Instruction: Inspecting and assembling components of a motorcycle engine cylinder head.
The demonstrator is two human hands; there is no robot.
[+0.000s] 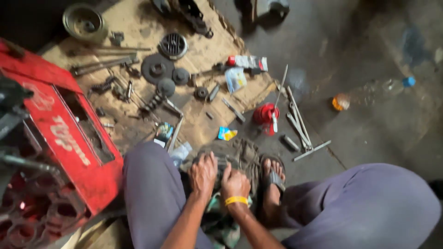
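Person seated low on the floor, knees apart, grey trousers. Both hands together between the knees, pressed onto a bunched, dirty olive-grey rag.

Left hand: fingers curled down over the rag's near edge, gripping cloth. Right hand: closed in a loose fist on the rag, touching the left; yellow band on the wrist. Cannot tell whether anything sits inside the cloth.

Sandalled foot just beside the rag, on the right.

Beyond the hands: sheet of cardboard on the floor, carrying dark gears, springs and small metal parts. Red funnel-like piece and long steel wrenches lie off its corner. Red plastic crate stands to the left.
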